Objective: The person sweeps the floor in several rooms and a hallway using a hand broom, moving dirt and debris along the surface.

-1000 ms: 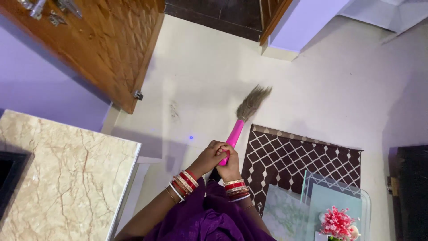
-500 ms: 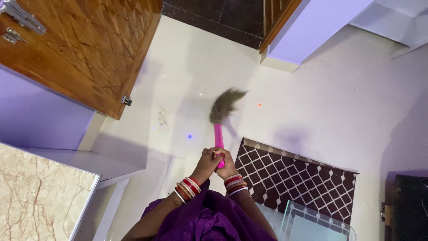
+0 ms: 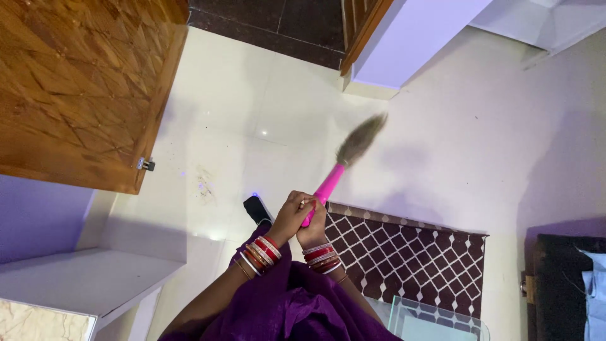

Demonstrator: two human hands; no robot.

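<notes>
Hands, two, left [image 3: 291, 216] and right [image 3: 314, 222], grip one pink-handled broom [image 3: 346, 163].

Broom bristles [image 3: 361, 139] motion-blurred

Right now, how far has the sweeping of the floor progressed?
Done: most of the glossy cream floor tiles look clean. In hand: the left hand and right hand both grip the pink-handled grass broom, its bristles blurred over the floor. Left: a brownish smudge of dirt near the wooden door.
</notes>
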